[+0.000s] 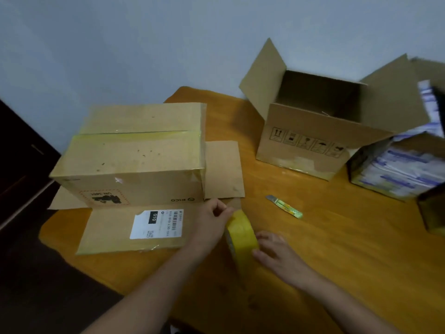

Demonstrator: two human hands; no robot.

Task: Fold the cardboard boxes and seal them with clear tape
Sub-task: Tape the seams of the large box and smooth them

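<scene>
- One taped box (130,153) sits left of the tape roll (240,235), flaps flat on the counter (337,249).
- Left hand (212,218): fingers pinch the roll's upper edge.
- The single roll stands on edge.
- Right hand (274,249): fingers clamp the roll's right side.
- One knife (284,206) lies right of the roll.
- One open box (313,121) stands farther right.

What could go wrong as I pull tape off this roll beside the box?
The utility knife lies just beyond the right hand, blade apparently out; a careless reach could meet it. The left hand pinches at the tape roll's top edge; the loose end may fold onto itself or stick to the labelled flap beside it.
</scene>
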